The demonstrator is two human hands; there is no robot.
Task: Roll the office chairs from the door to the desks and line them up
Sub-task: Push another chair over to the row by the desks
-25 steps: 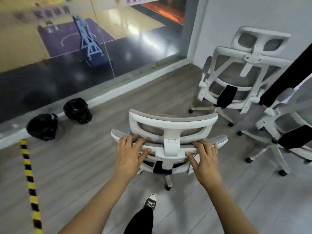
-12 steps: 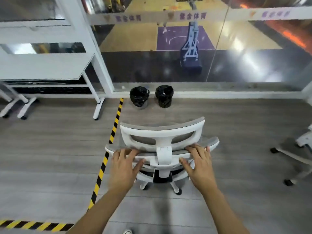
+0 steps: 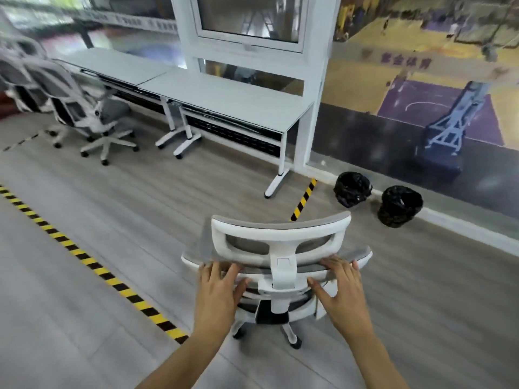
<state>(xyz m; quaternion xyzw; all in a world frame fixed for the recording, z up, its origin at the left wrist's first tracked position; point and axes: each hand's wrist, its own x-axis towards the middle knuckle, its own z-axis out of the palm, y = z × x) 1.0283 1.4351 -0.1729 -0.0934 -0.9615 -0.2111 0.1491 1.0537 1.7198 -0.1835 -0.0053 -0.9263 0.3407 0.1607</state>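
Note:
A white office chair (image 3: pixel 280 237) with grey mesh stands right in front of me, its back toward me. My left hand (image 3: pixel 217 287) grips the top rail of the backrest left of the centre post, fingers over the rail and thumb under it. My right hand (image 3: pixel 341 287) grips the same rail on the right. Two white desks (image 3: pixel 224 99) stand side by side along the window wall ahead and to the left. Other white office chairs (image 3: pixel 84 108) are parked at the far left desk.
Two black-bagged bins (image 3: pixel 352 188) (image 3: pixel 400 204) sit by the glass wall to the right of the desks. Yellow-black floor tape (image 3: pixel 92 265) runs diagonally at my left, and a short strip (image 3: pixel 303 199) lies by the nearest desk leg. A basketball court shows through the glass.
My view and the chair have swung left: the other chairs by the wall left the frame, the desks and parked chairs came into sight. Both hands stay on the backrest rail.

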